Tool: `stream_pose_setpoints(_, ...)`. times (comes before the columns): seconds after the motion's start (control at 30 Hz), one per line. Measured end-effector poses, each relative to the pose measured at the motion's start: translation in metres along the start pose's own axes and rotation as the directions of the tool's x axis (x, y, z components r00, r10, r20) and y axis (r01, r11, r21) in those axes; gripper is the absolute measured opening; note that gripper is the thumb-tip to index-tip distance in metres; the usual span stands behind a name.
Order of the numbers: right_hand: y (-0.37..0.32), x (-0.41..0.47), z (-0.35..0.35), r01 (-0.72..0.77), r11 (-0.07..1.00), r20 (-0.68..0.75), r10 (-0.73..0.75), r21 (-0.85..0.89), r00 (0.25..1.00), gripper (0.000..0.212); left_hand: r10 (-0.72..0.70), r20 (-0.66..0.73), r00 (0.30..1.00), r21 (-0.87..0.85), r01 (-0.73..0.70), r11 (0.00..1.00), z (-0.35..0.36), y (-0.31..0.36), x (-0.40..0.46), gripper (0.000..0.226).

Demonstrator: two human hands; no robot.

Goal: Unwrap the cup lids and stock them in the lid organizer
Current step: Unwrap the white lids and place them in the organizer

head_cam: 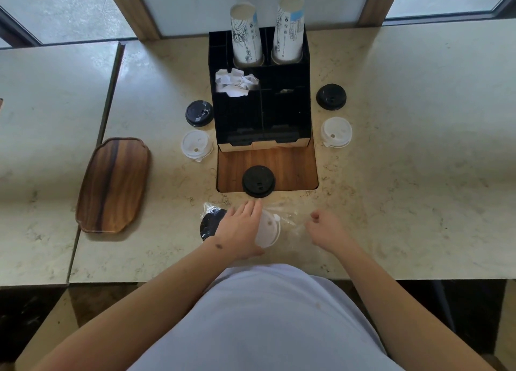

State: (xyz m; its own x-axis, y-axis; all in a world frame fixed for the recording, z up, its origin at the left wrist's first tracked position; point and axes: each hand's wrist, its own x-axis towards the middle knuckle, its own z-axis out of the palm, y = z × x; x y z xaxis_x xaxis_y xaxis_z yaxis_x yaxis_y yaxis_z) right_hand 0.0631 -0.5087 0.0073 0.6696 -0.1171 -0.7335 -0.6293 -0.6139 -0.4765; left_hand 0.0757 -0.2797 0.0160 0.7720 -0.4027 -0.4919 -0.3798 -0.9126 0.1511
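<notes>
- Here, the wrapped lids (268,228) lie on the counter (391,175) right in front of me: a white lid and a black lid (210,225) side by side inside clear, crinkled plastic wrap (293,225).
- My left hand (241,231) lies flat across the packet, fingers straight and pointing away from me, pressing on the wrap over the white lid; the black one shows just left of my wrist.
- My right hand (324,228) sits at the right end of the wrap, fingers curled in; it seems to pinch the plastic, but the film is too clear to be sure.
- The lid organizer (261,114) is a black, boxy rack with compartments, standing farther back on a wooden inset (296,169); two tall printed paper cups (247,35) stand upside down in its rear slots, and crumpled white paper (236,83) sits in a left compartment.
- Loose lids around it: black (198,113) and white (195,144) on the left, black (331,96) and white (336,132) on the right, one black lid (258,181) on the inset's near edge.
- A dark-grained wooden tray (113,185) lies well to the left on the pale, marbled stone.
</notes>
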Motion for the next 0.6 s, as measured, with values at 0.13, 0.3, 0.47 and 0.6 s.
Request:
stream_pose_setpoints(0.13, -0.002, 0.004, 0.000, -0.015, 1.000, -0.048, 0.015, 0.007, 0.999, 0.036, -0.085, 0.042, 0.995, 0.068, 0.082, 0.994, -0.003, -0.029, -0.014, 0.133)
stream_pose_setpoints(0.3, -0.002, 0.002, -0.002, -0.043, 0.975, -0.032, 0.052, 0.219, 0.998, 0.033, -0.172, 0.011, 0.985, -0.007, 0.173, 0.985, 0.007, -0.061, -0.041, 0.112)
stream_pose_setpoints(0.47, -0.012, 0.004, -0.003, -0.209, 0.781, 0.194, 0.114, 0.589, 0.974, 0.022, -0.156, -0.058, 0.986, -0.132, 0.147, 0.980, 0.013, -0.064, -0.042, 0.098)
stream_pose_setpoints(0.6, -0.011, 0.004, -0.008, -0.200, 0.819, 0.366, -0.013, 0.538, 0.931, 0.018, -0.161, -0.062, 0.985, -0.127, 0.152, 0.980, 0.016, -0.065, -0.037, 0.092)
